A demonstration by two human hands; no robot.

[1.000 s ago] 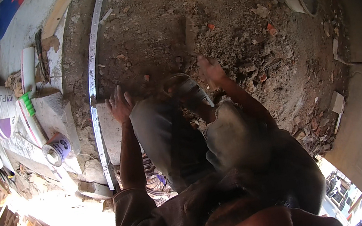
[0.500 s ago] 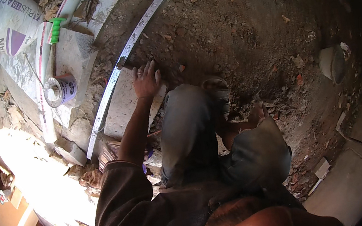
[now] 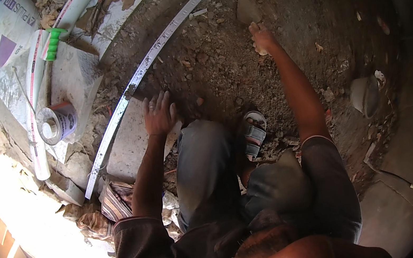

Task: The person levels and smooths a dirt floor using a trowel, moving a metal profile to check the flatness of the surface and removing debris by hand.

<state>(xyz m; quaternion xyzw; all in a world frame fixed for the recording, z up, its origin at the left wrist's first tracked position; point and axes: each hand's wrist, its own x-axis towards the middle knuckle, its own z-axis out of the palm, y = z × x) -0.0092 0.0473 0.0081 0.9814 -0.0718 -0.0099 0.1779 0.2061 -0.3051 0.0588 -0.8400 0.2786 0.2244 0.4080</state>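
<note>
Spread flat on a pale stone or concrete slab (image 3: 125, 141), my left hand (image 3: 159, 113) has its fingers apart and holds nothing. A long white metal straightedge (image 3: 159, 42) lies just beyond the slab's far edge, touching neither hand. My right arm is stretched forward over the brown earth. At its end my right hand (image 3: 263, 37) is closed, seemingly around a trowel; its dull, rounded trowel blade (image 3: 248, 6) points away from me against the dirt. The handle is mostly hidden by the fingers.
At left are a tin (image 3: 57, 122), white pipes (image 3: 36, 114), a green-handled tool (image 3: 52, 44) and a printed sack (image 3: 5, 31). A grey bowl-shaped piece (image 3: 364, 97) lies at right. My sandalled foot (image 3: 255, 135) rests on rubble. Striped cloth (image 3: 115, 198) lies by my left arm.
My right hand has come from beside my knee out to the far earth, with the trowel blade now showing. My left hand stays on the slab. The view has shifted slightly.
</note>
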